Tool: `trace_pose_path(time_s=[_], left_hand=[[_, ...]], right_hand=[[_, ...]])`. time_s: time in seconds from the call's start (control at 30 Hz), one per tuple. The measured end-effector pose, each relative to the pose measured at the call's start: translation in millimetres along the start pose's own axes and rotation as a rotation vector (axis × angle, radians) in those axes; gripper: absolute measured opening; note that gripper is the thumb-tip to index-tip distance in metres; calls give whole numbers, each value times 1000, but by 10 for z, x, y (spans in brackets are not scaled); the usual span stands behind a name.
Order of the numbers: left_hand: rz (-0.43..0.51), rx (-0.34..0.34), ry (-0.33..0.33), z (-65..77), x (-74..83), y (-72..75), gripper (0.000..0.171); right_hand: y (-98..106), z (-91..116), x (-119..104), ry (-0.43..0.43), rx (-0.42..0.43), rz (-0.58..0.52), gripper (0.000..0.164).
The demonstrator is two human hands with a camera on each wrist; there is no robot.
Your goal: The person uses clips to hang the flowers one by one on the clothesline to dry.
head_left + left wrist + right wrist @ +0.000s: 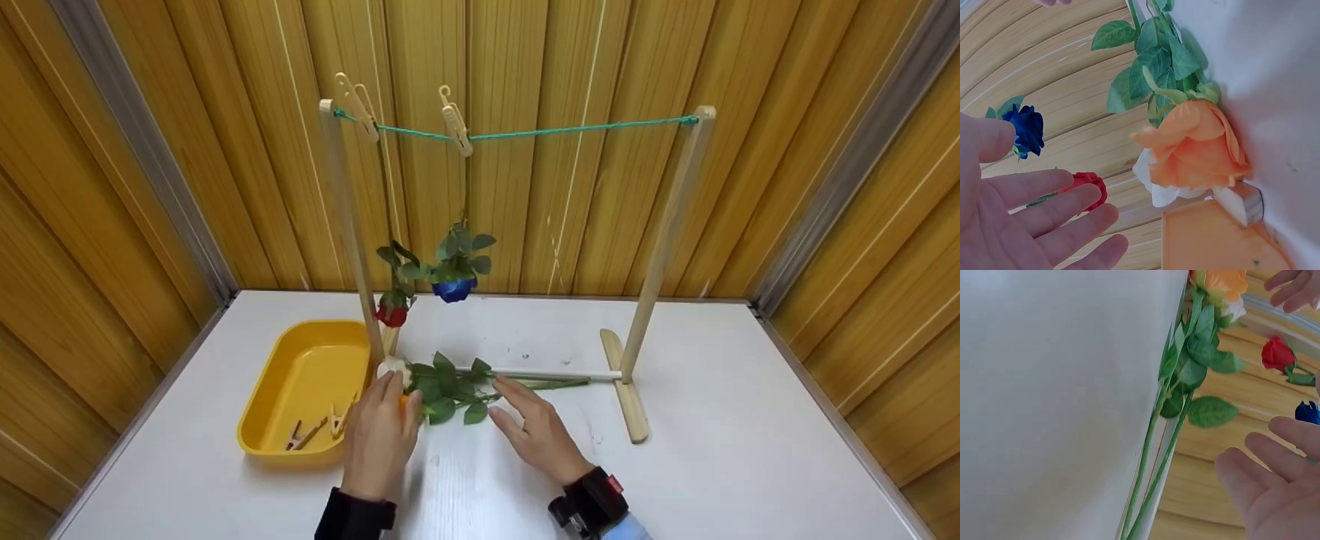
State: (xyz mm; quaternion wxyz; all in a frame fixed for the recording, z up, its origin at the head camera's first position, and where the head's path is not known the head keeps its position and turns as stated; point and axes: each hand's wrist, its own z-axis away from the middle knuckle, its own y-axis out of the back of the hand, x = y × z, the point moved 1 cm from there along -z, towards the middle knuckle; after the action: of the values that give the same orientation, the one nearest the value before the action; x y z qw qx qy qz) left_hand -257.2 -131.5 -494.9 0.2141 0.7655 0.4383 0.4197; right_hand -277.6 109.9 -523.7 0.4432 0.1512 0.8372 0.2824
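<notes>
An orange rose [1196, 149] and a white rose [391, 366] lie side by side on the table, their green stems [566, 383] pointing right. Over the blooms hovers my left hand [381, 435], fingers extended; in the head view it hides most of the orange flower. My right hand [544, 439] is held beside the leaves [450, 386] with its fingers spread, and the right wrist view shows nothing in it. Behind the hands, a red rose [391, 315] and a blue rose [454, 289] hang head down below two clothespins [456, 124] on a green cord [577, 129].
A wooden frame with a left post [349, 217] and a right post [667, 247] carries the cord. To the left is a yellow basin [259, 397] holding several clothespins [306, 435]. Wood-patterned walls [502, 67] enclose the white table [720, 450].
</notes>
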Motion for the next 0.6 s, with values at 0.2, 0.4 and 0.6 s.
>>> trace_pose_path(time_s=[0.2, 0.4, 0.6], left_hand=[[-14, -34, 6, -54, -28, 49, 41], [-55, 0, -66, -125, -68, 124, 39], [-68, -58, -23, -199, -141, 225, 39]], right_hand=[[-92, -173, -39, 23, -50, -96, 45], [-164, -320, -115, 7, -116, -167, 44], [-249, -447, -211, 23, -137, -194, 40]])
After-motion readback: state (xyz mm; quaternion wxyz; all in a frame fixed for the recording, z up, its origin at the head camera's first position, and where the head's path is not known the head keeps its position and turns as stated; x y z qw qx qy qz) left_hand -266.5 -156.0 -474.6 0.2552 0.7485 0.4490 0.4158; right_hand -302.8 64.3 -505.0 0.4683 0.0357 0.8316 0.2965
